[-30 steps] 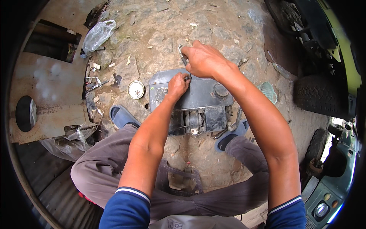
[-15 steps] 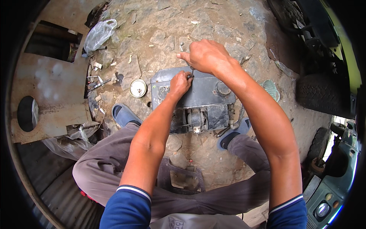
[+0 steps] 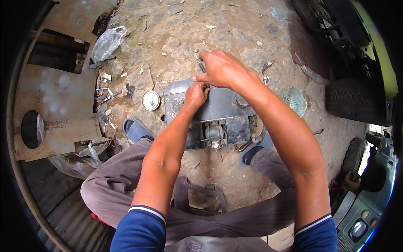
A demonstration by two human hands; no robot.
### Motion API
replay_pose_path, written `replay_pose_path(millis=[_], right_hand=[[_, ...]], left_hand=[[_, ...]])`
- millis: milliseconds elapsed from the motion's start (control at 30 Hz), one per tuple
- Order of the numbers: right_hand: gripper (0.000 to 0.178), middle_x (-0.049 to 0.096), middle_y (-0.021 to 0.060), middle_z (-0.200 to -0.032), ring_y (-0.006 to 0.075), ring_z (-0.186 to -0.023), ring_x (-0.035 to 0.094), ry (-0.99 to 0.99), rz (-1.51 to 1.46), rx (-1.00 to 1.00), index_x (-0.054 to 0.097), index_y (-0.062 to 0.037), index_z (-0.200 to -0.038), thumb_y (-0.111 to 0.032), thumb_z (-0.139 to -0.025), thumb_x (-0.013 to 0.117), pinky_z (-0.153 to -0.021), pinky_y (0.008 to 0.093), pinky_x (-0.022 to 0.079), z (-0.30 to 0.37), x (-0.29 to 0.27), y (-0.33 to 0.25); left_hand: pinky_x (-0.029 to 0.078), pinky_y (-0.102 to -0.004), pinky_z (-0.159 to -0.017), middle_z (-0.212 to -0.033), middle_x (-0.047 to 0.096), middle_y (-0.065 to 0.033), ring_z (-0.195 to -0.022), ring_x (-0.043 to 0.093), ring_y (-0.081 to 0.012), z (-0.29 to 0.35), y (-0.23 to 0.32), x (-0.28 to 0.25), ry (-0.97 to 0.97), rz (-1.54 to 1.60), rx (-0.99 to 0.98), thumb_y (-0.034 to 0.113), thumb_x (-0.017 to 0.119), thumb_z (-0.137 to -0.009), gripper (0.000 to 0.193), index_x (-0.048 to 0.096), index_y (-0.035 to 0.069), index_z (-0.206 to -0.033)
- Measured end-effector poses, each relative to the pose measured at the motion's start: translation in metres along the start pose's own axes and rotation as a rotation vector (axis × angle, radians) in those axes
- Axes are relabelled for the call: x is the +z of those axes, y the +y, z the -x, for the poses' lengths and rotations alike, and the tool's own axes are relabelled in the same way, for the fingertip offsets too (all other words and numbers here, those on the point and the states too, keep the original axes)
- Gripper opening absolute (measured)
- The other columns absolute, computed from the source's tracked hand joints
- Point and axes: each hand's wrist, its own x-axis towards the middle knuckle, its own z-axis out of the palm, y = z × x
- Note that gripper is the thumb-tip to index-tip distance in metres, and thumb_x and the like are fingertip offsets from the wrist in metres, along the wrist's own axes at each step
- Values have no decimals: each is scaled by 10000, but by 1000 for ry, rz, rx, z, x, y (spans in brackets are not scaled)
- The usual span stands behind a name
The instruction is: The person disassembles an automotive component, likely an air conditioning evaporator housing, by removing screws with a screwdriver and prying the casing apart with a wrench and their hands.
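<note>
A dark metal case [image 3: 218, 98] sits on the ground between my feet, with a round fitting on its top and mechanical parts showing in a near-side opening. My right hand [image 3: 222, 71] is closed around a shiny metal wrench [image 3: 199, 63] above the case's far edge; one end of the wrench sticks out past the fingers. Just below it, my left hand [image 3: 195, 96] rests on the case top, its fingers pinched together at a small dark part I cannot make out.
A round tin [image 3: 150, 101] stands left of the case. On the right is a pale green mesh basket [image 3: 296, 101]. A plastic bag [image 3: 108, 44] and a rusty metal sheet [image 3: 54, 92] are at the left. Vehicle parts and a tyre [image 3: 357, 103] line the right side.
My right hand has moved slightly left and down, and its grip has turned, so more of the wrench shows. My left hand has shifted a little lower, its fingers still pinched.
</note>
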Motion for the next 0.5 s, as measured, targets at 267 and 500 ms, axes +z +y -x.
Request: replay_pose_path(millis=[267,500], right_hand=[[327,726,231,-897,416,-914,708,111,32,-101,696,0,-1026,-303,-905,680,-802,483,566,12,11,8],[336,727,238,-885,426,-898,709,187,54,-174,661,13,-1042,-294,-909,675,-794,501,564,12,11,1]], left_hand=[[514,-512,-822,-975,655,-200,-933,641,-424,1,9,-4,-12,-74,161,152,687,-896,166,670,48,-1024],[517,-511,-820,-988,674,-244,-960,637,-452,-3,6,5,74,83,108,97,673,-873,158,671,37,-1019]])
